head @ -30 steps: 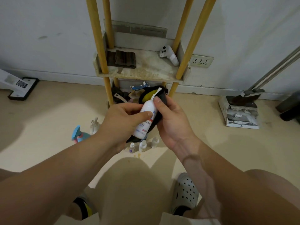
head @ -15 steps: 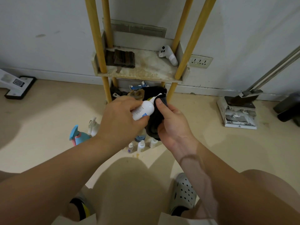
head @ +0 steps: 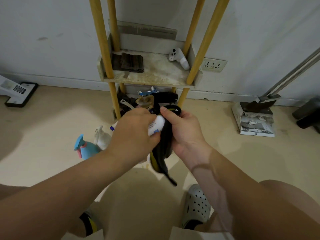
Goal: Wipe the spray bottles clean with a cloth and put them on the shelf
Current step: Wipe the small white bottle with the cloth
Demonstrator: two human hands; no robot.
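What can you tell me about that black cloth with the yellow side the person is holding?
The black cloth with a yellow side looks like soft, limp fabric, bunched and crumpled. The right hand grips its upper part, pressing it against the end of a white plastic bottle with blue print, which the left hand holds. Below the hands it hangs free above the beige floor, showing yellow on one fold and ending in a thin black tail.
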